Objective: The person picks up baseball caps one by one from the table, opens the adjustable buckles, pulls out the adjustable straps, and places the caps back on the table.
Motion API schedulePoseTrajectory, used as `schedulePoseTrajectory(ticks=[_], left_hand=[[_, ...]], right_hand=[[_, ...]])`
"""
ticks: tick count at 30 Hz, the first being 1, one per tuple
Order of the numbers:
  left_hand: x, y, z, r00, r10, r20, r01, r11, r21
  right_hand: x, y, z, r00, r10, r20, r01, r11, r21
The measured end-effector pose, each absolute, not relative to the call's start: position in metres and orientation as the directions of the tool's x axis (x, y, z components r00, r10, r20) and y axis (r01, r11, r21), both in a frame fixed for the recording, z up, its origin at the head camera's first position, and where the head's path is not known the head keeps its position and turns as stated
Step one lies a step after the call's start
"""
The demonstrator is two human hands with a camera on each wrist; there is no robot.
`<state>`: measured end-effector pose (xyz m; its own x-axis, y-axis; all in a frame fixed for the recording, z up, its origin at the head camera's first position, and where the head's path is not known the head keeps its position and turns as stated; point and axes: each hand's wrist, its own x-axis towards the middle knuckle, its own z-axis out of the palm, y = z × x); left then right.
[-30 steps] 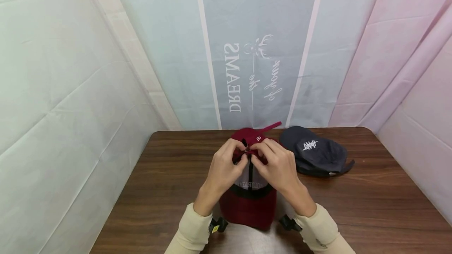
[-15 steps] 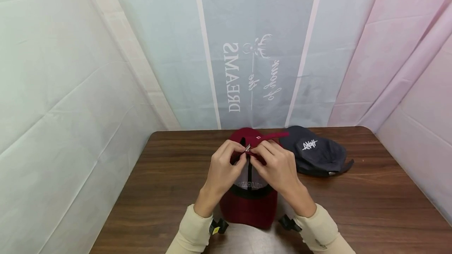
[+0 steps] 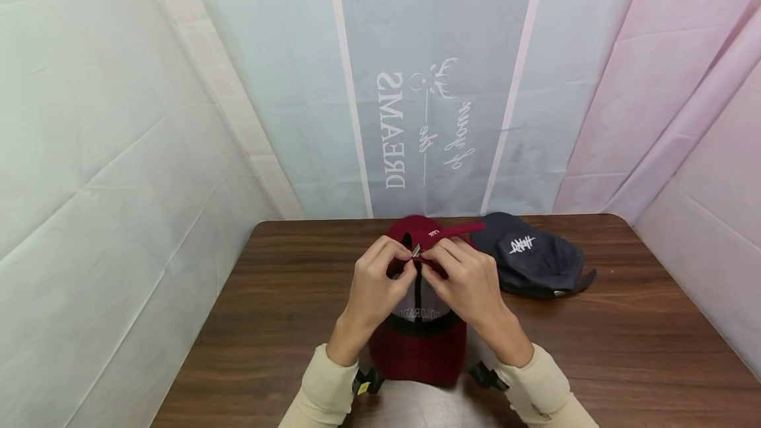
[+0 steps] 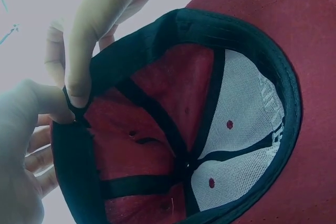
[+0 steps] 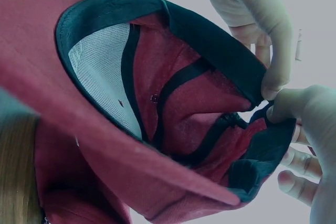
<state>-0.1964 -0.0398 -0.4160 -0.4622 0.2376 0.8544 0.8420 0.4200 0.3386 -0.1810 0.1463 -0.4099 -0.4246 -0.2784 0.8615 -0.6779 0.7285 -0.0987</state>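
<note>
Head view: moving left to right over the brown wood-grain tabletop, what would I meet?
Bare left hand → maroon curved-brimmed fabric cap → bare right hand → dark navy fabric cap with white lettering.

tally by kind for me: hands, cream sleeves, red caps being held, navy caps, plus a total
Hands: 2 (left hand, right hand)
Cream sleeves: 2
Held red caps: 1
Navy caps: 1
Total: 6
</note>
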Motion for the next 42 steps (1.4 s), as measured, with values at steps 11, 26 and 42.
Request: schedulePoseTrajectory(ticks=[11, 26, 42], left_hand=[[-0.195, -0.0416, -0.4159, -0.456, 0.238, 0.857, 0.847, 0.412, 0.336], [-0.1997, -0.0422, -0.4188, -0.45, 0.26, 0.854, 0.859, 0.389, 0.334], [-0.2008, -0.0423, -0.4175, -0.444, 0.254, 0.859, 0.864, 0.375, 0.336]], right_hand=[[-0.1787, 0.1455, -0.4105, -0.423, -0.294, 0.857, -0.678, 0.73, -0.084], [-0.1809, 0.1468, -0.4141, -0.421, -0.309, 0.853, -0.689, 0.721, -0.079], [-0.1806, 0.1463, -0.4137, -0.419, -0.307, 0.855, -0.689, 0.721, -0.079]])
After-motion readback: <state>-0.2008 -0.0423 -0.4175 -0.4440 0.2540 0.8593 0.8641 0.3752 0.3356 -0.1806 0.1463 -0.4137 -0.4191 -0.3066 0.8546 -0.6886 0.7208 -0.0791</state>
